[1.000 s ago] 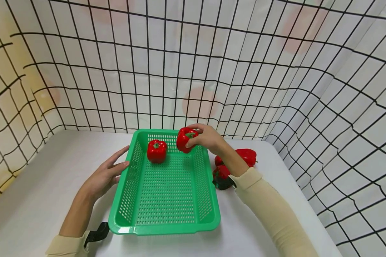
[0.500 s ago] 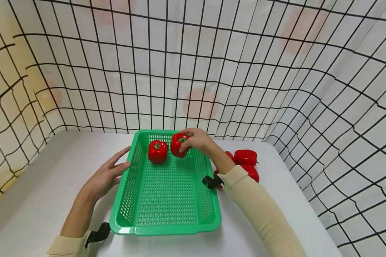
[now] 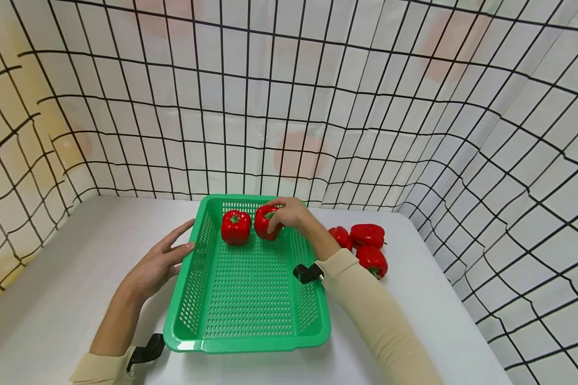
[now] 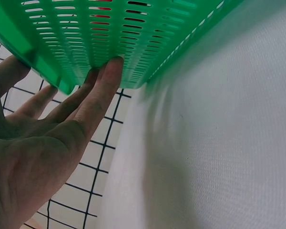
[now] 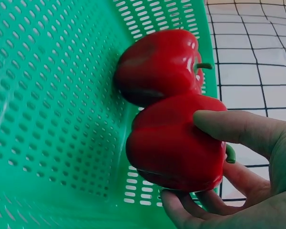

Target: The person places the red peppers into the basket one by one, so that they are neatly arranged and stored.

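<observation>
My right hand point(image 3: 291, 213) grips a red bell pepper point(image 5: 178, 143) by its sides, thumb on one face and fingers curled under the other, with the green stem toward the palm. This pepper is at the far end of the green plastic basket point(image 3: 248, 345), right beside another red bell pepper point(image 3: 236, 228) that sits upright in the far left corner. On the basket's left side, my left hand point(image 3: 156, 264) rests with extended fingers against the outside wall. The left wrist view shows its fingertips point(image 4: 115, 67) on the slotted wall and the thumb close to the rim.
Three more red bell peppers lie on the white table point(image 3: 409, 321) right of the basket: one near the rim point(image 3: 341, 236), one farther back point(image 3: 367, 235), one nearer point(image 3: 372, 261). A black wire-grid patterned backdrop point(image 3: 250, 101) stands behind and at both sides.
My right hand has moved left and down with the bell pepper, bringing it beside the one in the basket. The left hand has stayed at the basket's side.
</observation>
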`<state>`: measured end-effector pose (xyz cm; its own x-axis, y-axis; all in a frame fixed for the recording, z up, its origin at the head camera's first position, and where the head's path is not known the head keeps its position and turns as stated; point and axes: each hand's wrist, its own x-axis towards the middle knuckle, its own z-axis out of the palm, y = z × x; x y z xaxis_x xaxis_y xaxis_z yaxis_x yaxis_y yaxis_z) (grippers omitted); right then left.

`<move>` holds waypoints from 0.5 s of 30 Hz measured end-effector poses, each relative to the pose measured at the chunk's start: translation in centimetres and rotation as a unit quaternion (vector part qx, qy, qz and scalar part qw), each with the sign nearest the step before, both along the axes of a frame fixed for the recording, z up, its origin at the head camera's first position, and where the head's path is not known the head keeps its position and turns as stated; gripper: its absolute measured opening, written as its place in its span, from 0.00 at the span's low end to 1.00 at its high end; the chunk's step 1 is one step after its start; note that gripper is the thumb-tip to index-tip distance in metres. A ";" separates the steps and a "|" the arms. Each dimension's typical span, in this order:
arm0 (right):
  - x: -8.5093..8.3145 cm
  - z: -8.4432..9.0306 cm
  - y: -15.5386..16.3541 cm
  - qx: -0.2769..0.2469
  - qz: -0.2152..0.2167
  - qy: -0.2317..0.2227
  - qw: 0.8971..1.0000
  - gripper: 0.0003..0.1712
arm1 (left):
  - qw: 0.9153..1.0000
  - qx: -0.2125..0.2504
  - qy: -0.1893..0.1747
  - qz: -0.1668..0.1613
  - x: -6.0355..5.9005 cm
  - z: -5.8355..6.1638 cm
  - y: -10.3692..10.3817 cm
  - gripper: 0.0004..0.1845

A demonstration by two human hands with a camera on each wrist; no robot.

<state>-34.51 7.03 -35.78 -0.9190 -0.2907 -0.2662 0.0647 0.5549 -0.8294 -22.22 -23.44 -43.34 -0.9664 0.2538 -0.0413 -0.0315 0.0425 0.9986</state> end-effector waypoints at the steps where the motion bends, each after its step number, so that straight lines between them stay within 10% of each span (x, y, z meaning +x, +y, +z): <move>1: 0.0 -0.1 -0.1 -0.001 -0.002 -0.001 1.000 0.38 | 1.000 0.001 0.001 0.000 0.0 0.0 0.0 0.37; 15: -0.6 -1.3 0.2 -0.014 0.004 -0.014 1.000 0.40 | 1.000 0.005 -0.005 0.004 0.1 0.0 -0.2 0.38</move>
<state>-35.14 7.24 -37.13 -0.9092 -0.3053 -0.2830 0.0837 0.5318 -0.8427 -22.14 -23.60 -43.38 -0.9677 0.2473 -0.0482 -0.0414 0.0327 0.9986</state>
